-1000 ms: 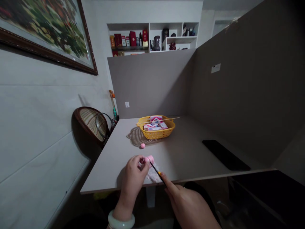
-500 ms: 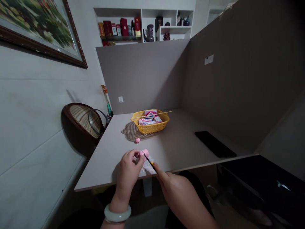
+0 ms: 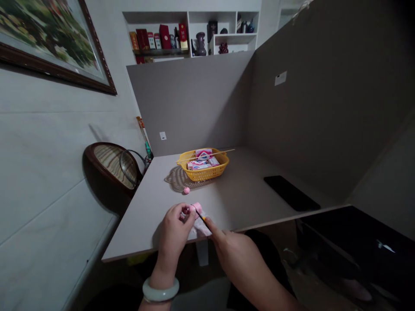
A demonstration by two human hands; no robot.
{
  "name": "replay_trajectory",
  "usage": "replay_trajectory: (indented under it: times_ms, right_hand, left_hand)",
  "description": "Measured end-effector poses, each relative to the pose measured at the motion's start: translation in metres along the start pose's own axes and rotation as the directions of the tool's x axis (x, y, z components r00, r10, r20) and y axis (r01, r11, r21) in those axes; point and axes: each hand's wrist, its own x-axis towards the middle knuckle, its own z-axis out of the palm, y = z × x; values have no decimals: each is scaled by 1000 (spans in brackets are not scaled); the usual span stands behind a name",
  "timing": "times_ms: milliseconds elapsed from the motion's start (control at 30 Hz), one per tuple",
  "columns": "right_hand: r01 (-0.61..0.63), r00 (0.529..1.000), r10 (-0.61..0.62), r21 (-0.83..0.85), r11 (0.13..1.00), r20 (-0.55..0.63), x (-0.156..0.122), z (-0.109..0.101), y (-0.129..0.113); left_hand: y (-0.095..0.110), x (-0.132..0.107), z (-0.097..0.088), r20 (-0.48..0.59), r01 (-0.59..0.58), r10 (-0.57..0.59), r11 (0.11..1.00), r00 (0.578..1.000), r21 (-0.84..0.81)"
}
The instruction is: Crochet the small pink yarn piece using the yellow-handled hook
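Near the desk's front edge, my left hand is closed, its thumb and fingers pinching a small pink lump. A larger pink block lies just behind it, beside crumpled clear plastic wrapping. My right hand grips a thin black tool with a yellow part near the fingers. The tool's tip reaches the pink lump; whether it cuts in, I cannot tell. Farther back on the desk sits a small pink ball, apart from both hands.
A yellow plastic basket holds several pink-and-white boxes, with a thin wooden stick across its rim. A flat black object lies at the desk's right. Grey partitions enclose the desk's back and right.
The view has shifted slightly. My right hand and the tool have moved a little, while my left hand keeps its pinch on the pink lump.
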Motion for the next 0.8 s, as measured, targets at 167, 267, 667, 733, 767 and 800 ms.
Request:
replay_trajectory:
  times_ms: [167,267,667,733,767,800]
  right_hand:
    - [-2,1000,3,-29,1000,26,13,-7,-5]
    - [35,999,-35,-8,999,-21,-5,2,4]
    - [-17,1000,17,3,1000,-24,18,5,-7]
    - [5,999,-5,1,1000,-54,7,10,-3]
    - [22,998,-22,1,1000,-65,-1,12,0]
    - [40,997,-40,4,999,-73,-8,13,4]
  left_hand:
    - [-1,0,0,6,34,-34,999,999,-26]
    - [-5,0,1,1,18,-18,1000,1000,-3]
    - [1,-1,0,-20,-40,41,997,999,68]
    - [0,-2,1,-28,-47,49,996,998,75]
    - [0,-3,1,-31,-45,47,996,998,77]
    - [0,-3,1,-33,-42,44,996,998,77]
